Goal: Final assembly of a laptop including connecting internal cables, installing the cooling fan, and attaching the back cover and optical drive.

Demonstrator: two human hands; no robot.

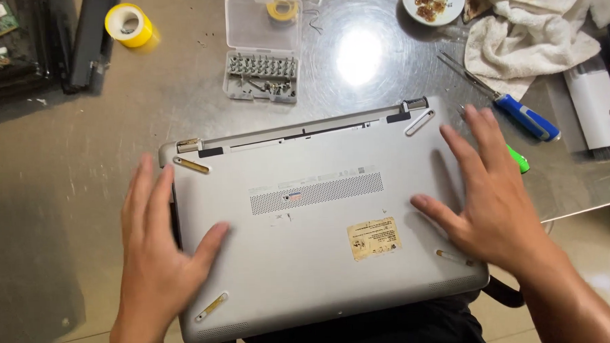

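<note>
You have a big silver laptop [320, 218] lying upside down on the metal table [67, 132], with its near edge hanging over the table's edge toward you. Keep both hands flat and press down gently so it does not slide off. Your left hand [160, 254] lies on the laptop's left edge, fingers spread wide, holding nothing. Your right hand [492, 195] lies on its right side, open too, gripping nothing. The laptop's bottom has a dotted air grille in the middle, a tan sticker nearer you, and long thin foot strips by the corners. Beyond the laptop sits a clear box of screwdriver bits [260, 58]. Right of the laptop lies a blue-handled screwdriver [512, 107].
</note>
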